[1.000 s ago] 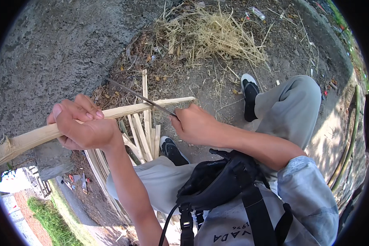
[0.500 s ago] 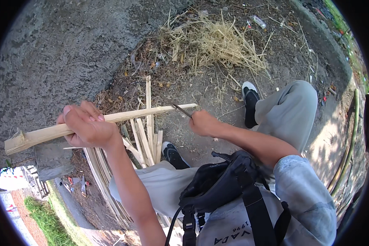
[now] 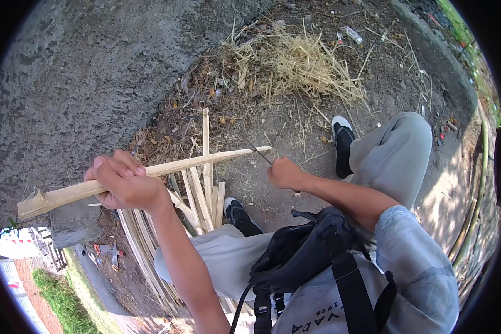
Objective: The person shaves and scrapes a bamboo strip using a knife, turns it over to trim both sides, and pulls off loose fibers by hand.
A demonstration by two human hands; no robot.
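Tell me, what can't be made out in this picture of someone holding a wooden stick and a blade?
In the head view:
Near end of the blade: hidden inside the right hand.
Part of the stick: covered by the left hand.
Long wooden strips: partly hidden behind the left leg and left forearm.
Left forearm: cut off by the lower edge.
Small things at lower left: too small to identify surely.

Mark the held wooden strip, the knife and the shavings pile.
Wooden strip (image 3: 186, 163), head view: mid-length.
Knife (image 3: 263, 156), head view: the blade.
Shavings pile (image 3: 303, 64), head view: its middle.
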